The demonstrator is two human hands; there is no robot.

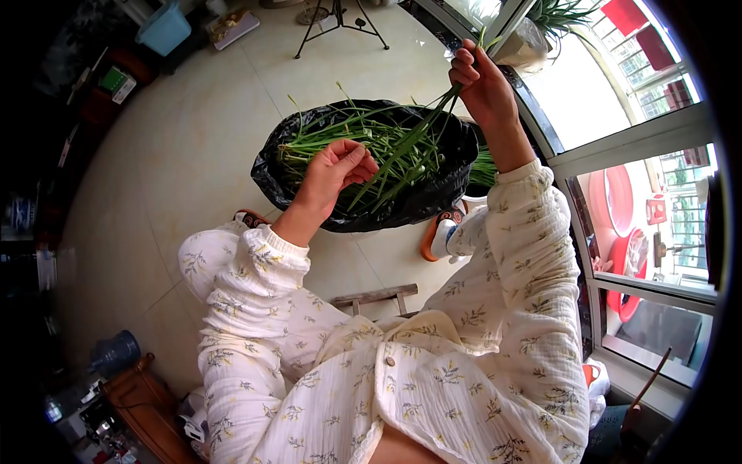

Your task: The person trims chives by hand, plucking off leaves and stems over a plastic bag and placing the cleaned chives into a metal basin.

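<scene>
Long green garlic chives (386, 147) lie heaped in an open black plastic bag (263, 170) on the floor in front of me. My right hand (483, 85) is raised beyond the bag's right side, its fingers closed on a few chives whose long leaves (433, 116) hang down towards the heap. Over the left part of the bag is my left hand (336, 170), with thumb and forefinger pinched together. Whether anything sits in that pinch is too small to make out.
More green stalks (483, 166) lie just right of the bag. A low wooden stool (375, 295) stands near my knees. Glass doors (634, 155) run along the right. At the back is a black metal stand (340, 23), and a blue bin (164, 29) is at the far left.
</scene>
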